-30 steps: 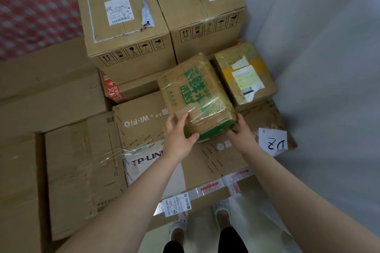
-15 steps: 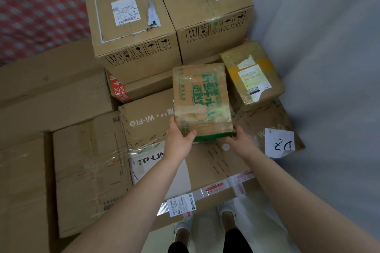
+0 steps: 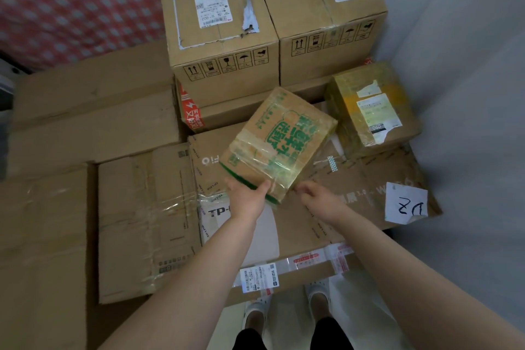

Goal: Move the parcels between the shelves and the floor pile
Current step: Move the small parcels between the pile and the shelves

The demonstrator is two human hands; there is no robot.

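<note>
A green-printed parcel [image 3: 279, 145], wrapped in clear tape, lies over a flat TP-LINK carton [image 3: 363, 179] in the middle of a floor pile. Its long axis runs on a diagonal, from the near left by the person's hands to the far right. The far short end points at the yellow-taped parcel [image 3: 372, 111] and the low box under the rear stack. The printed face is up and the green characters read slantwise from the wearer's side. Whether the far end rests on the carton or is raised cannot be told.

The left hand [image 3: 247, 199] grips the parcel's near-left edge, thumb across the top by the green stripe and fingers hidden beneath. The right hand [image 3: 315, 197] sits just beside the near corner with its fingers loosely curled and nothing in them. Whether the fingertips touch the cardboard is unclear.

Two large cartons stand side by side behind, the left carton [image 3: 221, 37] with a torn label strip and the right carton [image 3: 326, 17] with a white shipping label. A paper slip [image 3: 406, 203] with handwritten marks lies on the flat carton's right end. A taped brown box [image 3: 145, 221] and flattened cardboard [image 3: 93, 111] fill the left side, below a red checked surface [image 3: 71, 3]. White shoes [image 3: 257, 312] show at the bottom edge.
</note>
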